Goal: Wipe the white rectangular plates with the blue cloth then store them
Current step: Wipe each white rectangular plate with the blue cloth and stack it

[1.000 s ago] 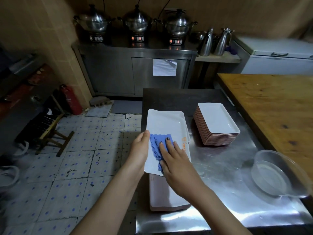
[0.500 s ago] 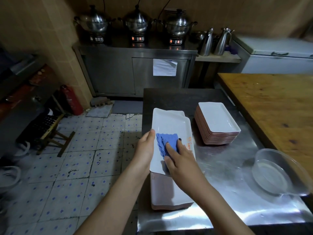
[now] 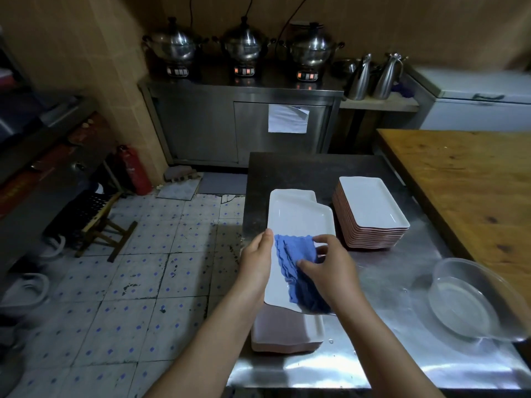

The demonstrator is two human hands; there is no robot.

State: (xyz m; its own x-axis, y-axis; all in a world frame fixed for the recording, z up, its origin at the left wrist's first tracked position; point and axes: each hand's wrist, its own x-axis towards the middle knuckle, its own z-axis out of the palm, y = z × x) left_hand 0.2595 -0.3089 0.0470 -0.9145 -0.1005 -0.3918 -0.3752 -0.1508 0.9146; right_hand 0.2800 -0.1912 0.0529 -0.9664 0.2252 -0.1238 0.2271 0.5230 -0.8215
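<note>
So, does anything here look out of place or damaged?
Only small things. The paper on the steel cabinet door has a corner peeling loose, a floor tile by the table looks cracked, and water drops lie on the table beside the closer stack of plates.

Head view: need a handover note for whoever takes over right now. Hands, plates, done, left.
Left hand grips the left edge of the held plate, lifted over the near stack.
Right hand pinches the blue cloth against that plate's inside.
Far stack sits neatly on the steel table, right of the held plate.
Done: this plate is mid-wipe; which stack is already wiped cannot be told.
Left: finish wiping, set it down, do the rest, then store all.
</note>
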